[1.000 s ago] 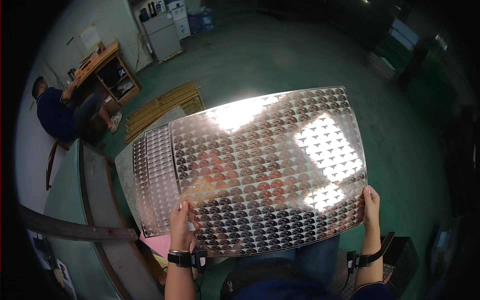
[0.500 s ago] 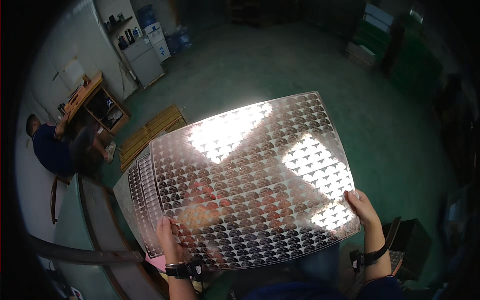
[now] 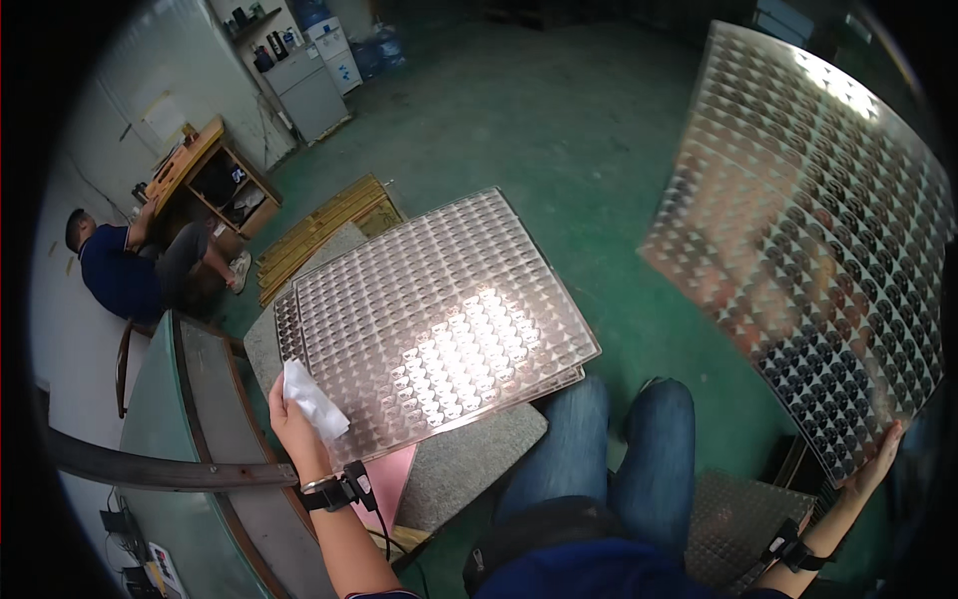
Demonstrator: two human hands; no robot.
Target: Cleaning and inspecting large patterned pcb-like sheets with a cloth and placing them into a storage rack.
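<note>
A large clear plastic sheet [image 3: 813, 215], patterned with rows of round bumps, stands tilted off to the right. My right hand [image 3: 874, 461] grips it at its bottom corner, fingers closed on the edge. More sheets of this kind lie stacked in front of me, their edges slightly offset; light glares off the top bumpy sheet [image 3: 419, 280]. At the stack's near left corner, my left hand [image 3: 291, 424] is closed on a crumpled white cloth or tissue [image 3: 315, 401], which overlaps the sheet. Under the stack is a grey speckled board [image 3: 474, 464], with a pink piece [image 3: 391, 479] beside it.
Another bumpy sheet [image 3: 743, 519] lies low by my right leg. A dark metal bar [image 3: 170, 464] crosses a green-edged counter [image 3: 165, 399] at left. Yellow slats [image 3: 324, 235] lie beyond the stack. A seated person [image 3: 120, 270] is at a wooden desk [image 3: 190, 160].
The sheet both hands held in front of me has swung right and up, now in my right hand alone. My left hand has let go of it and shows a white cloth over the stack.
</note>
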